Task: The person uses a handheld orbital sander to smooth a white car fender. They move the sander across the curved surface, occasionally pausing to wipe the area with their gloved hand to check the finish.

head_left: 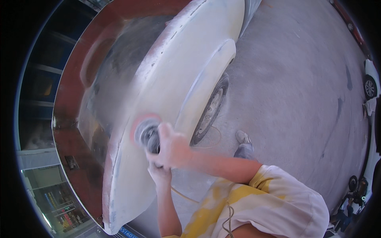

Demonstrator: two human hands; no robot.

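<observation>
A round power sander (149, 137) with a dark body and a reddish pad rests against the pale, filler-coated side panel (158, 95) of a car. My right hand (174, 146) is closed around the sander's body, a little smeared by motion. Just below it, my left hand (160, 173) is wrapped around the sander's rear end; its fingers are partly hidden. A thin yellowish hose (184, 196) runs down from near my hands toward my shirt.
Left of the panel lies the car's open, dusty cavity with a red-brown frame (65, 99). A wheel (212, 107) sits under the arch on the right. My shoe (243, 137) stands on the grey floor (289, 91). Other cars and a person (346, 212) are at far right.
</observation>
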